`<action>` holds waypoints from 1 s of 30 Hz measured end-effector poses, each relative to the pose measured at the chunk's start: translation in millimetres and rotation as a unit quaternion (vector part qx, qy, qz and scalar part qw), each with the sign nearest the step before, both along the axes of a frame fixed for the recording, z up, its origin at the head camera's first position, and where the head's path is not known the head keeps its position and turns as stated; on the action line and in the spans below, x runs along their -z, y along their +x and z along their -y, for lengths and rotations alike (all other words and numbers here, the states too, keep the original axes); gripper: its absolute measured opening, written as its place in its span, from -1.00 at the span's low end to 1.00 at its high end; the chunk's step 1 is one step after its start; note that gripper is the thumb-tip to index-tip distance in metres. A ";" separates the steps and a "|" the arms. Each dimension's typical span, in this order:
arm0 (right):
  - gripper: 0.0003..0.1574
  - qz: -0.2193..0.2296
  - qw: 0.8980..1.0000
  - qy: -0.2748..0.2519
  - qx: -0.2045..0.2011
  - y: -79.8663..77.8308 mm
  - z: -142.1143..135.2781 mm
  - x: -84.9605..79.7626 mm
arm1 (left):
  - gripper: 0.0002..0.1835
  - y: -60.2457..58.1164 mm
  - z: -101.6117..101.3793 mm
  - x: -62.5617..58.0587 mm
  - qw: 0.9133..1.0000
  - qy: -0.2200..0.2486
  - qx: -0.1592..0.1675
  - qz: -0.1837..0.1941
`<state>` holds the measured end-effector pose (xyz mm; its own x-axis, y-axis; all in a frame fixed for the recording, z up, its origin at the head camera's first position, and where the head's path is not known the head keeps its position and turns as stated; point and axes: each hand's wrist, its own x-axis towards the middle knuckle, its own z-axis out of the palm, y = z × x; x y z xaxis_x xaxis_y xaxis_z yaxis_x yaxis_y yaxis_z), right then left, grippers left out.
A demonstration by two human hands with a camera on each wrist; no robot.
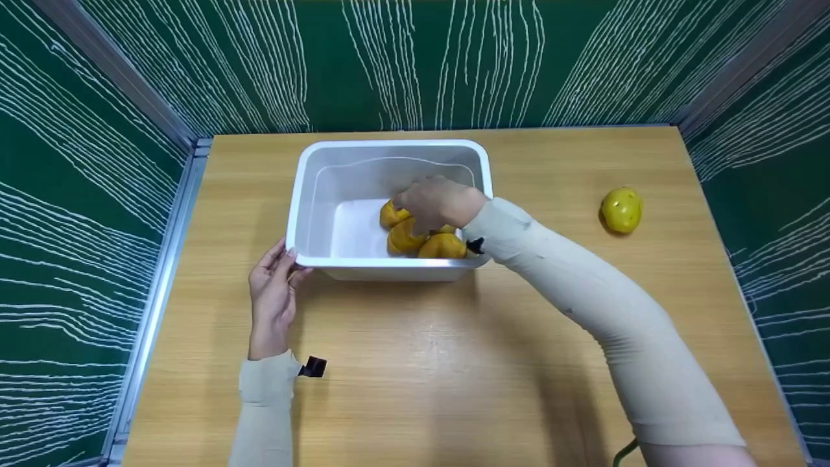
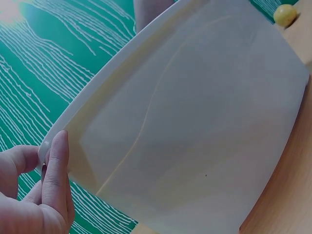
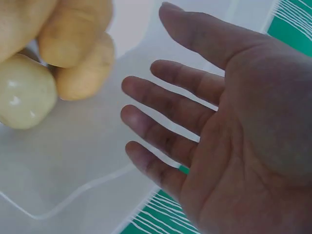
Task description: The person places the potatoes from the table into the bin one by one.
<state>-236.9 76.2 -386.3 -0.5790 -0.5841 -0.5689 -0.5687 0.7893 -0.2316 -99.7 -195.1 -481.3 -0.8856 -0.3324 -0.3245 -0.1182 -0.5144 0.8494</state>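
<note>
A white plastic tub sits at the back of the table. My left hand pinches its near left corner; in the left wrist view, thumb and fingers stand on either side of the rim. Inside the tub, on the right, several orange-yellow fruits lie together. My right hand is over them, inside the tub. From the right wrist, the hand shows straight, slightly spread fingers, holding nothing and apart from the fruits. A paler, glossy fruit lies among the orange-yellow ones there.
One yellow-green fruit lies alone on the wooden table, right of the tub. Green walls with white streaks enclose the back and both sides. A metal frame strip borders the left table edge.
</note>
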 end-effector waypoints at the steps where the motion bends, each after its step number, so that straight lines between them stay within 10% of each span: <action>1: -0.31 -0.005 1.000 -0.003 -0.006 0.9 -2.1 -4.3 | -0.50 0.0 0.2 0.1 1.000 0.000 0.000 0.001; 13: -0.34 -0.077 0.988 -0.131 -0.027 1.9 -66.0 -29.2 | -0.50 -0.5 0.6 -0.2 1.000 0.008 0.001 0.009; 30: -0.50 -0.198 0.945 -0.235 0.112 2.0 -175.7 -11.1 | -0.51 -1.5 1.0 -0.4 1.000 0.004 0.009 0.003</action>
<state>-234.9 251.9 -375.2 -0.8312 -0.5559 0.0104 -0.5153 0.7632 -0.3899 -101.2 -196.0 -481.0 -0.8897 -0.3133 -0.3322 -0.1326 -0.5188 0.8446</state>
